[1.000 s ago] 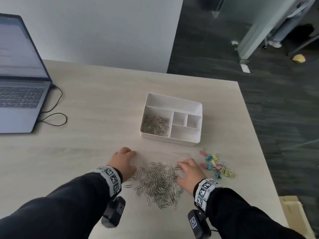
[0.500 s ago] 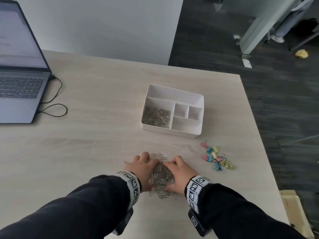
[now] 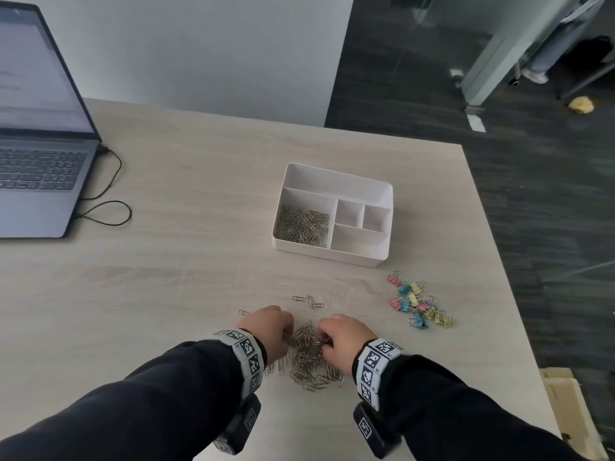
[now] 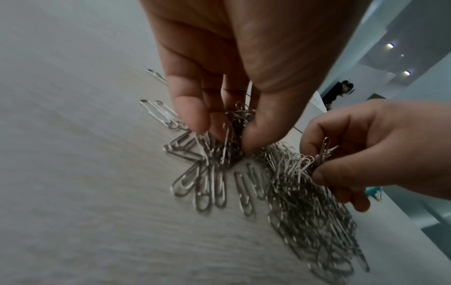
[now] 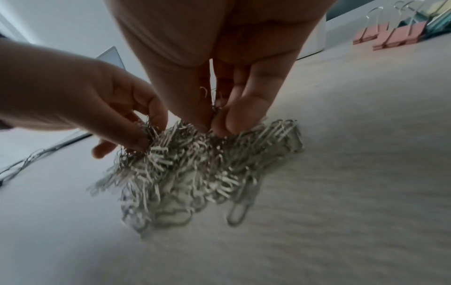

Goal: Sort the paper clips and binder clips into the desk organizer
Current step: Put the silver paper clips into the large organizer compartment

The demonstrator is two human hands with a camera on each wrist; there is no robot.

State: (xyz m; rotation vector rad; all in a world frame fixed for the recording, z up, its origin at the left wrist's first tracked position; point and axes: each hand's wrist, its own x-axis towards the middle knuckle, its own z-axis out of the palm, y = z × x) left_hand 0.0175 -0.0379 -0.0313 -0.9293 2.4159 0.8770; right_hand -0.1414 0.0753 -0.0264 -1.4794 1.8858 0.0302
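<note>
Pinching Clips From Both Sides of the Heap

Curling inward, the left hand (image 3: 270,331) pinches a bunch of paper clips between thumb and fingertips (image 4: 192,113); the right hand (image 3: 342,341) does likewise on the other side. Between and beneath them lies the paper clip pile (image 3: 311,361) on the table (image 3: 166,277), a few strays (image 3: 307,300) just beyond. Coloured binder clips (image 3: 419,302) lie to the right, well apart. Farther back, the desk organizer (image 3: 332,254) holds paper clips in its near-left compartment.
</note>
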